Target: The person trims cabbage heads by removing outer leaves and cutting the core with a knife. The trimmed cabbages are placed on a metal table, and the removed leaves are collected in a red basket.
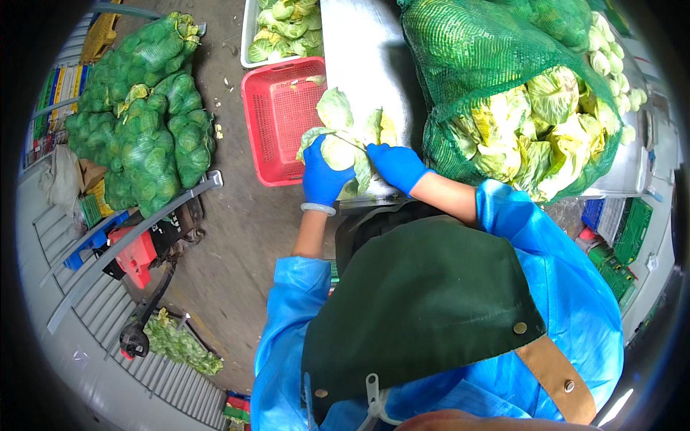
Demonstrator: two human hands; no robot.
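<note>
My left hand [326, 171], in a blue glove, grips a pale cabbage [338, 153] near the front edge of the metal table [360, 32]. Just to its right, my right hand [398, 166], also gloved in blue, is closed on a knife whose thin blade [350, 141] reaches over the top of the cabbage; the handle is mostly hidden in my fingers. Loose cabbage leaves [334, 109] lie around and behind the cabbage. A red plastic basket [253, 129] stands directly left of the table, with a few leaf scraps in it.
An open green mesh sack [463, 59] of cabbages lies on the right, with pale trimmed cabbages [614, 59] beyond it. A white crate [246, 46] of leaves stands behind the red basket. Filled mesh sacks [145, 145] and a pallet jack [148, 301] are at the left.
</note>
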